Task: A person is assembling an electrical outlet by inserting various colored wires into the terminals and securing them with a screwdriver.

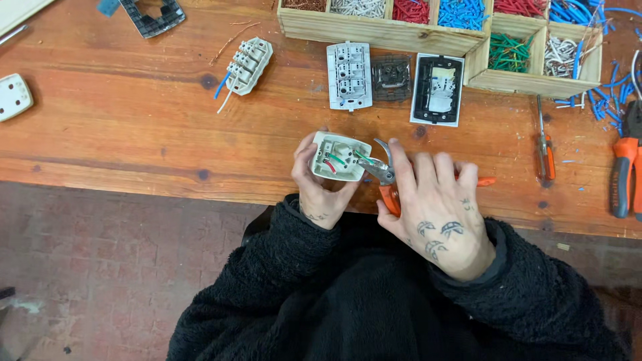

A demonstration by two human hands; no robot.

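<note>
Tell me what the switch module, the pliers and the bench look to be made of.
Switch module, in the left hand: off-white moulded plastic, matt, smooth edges. Pliers, in the right hand: grey metal head with a dull shine, orange handles, probably rubbery plastic. Bench: wood, showing grain and dark knots.

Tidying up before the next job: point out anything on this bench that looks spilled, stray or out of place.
Blue wire offcuts lie scattered on the table beside the wooden tray, outside its compartments. A loose strand of copper wire lies by the white terminal module. Otherwise nothing looks damaged.
</note>
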